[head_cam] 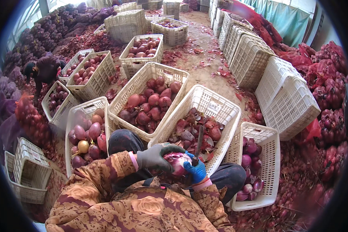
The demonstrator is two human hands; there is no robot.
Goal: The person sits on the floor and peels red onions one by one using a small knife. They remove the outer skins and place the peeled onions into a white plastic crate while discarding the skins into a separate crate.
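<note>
A large red onion (177, 163), partly peeled to pale purple flesh, is held between both hands above my lap. My left hand (153, 158), in a grey and dark green work glove, wraps its left side. My right hand (197, 171), in a blue glove, grips the dark handle of a knife (200, 142) whose blade points up and away. Fingers of that hand also touch the onion's right side. Just beyond, a white plastic crate (230, 114) contains loose onion skins (194, 124) and some onions. Another crate (174, 76) with red onions (153, 100) stands to its left.
A crate of peeled purple onions (274, 162) stands at my right, and one of mixed onions (71, 139) at my left. Stacked crates (293, 107) line the right side. Mesh sacks of onions (330, 87) are piled there. A person (45, 68) bends over crates at far left.
</note>
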